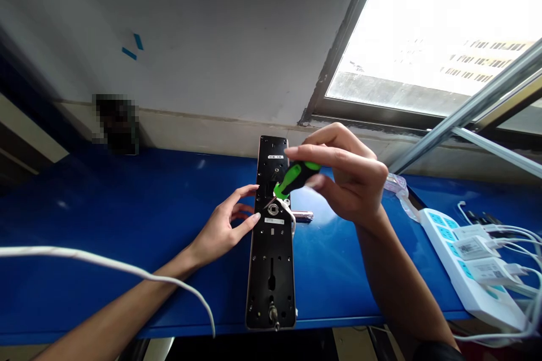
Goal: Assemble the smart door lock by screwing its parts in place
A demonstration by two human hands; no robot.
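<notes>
A long black door lock plate (pixel 271 242) lies on the blue table, its back face up, with screw holes and white labels. A metal door handle (pixel 303 216) sticks out beyond its right side. My right hand (pixel 349 175) pinches the end of a green and black screwdriver (pixel 295 179) between thumb and fingers. The screwdriver is tilted, and its shaft points down-left onto the plate just above the square spindle hole (pixel 273 210). At the plate's left edge, my left hand (pixel 222 225) touches it with thumb and fingertips, fingers apart. A short white cable (pixel 292 217) runs beside the screwdriver tip.
A white power strip (pixel 453 271) with several plugged-in chargers and cables lies at the right. One white cable (pixel 105 258) crosses above my left forearm. At the back are a wall, a window (pixel 423 39) and a pixelated dark object (pixel 118 124). The table's front edge is close.
</notes>
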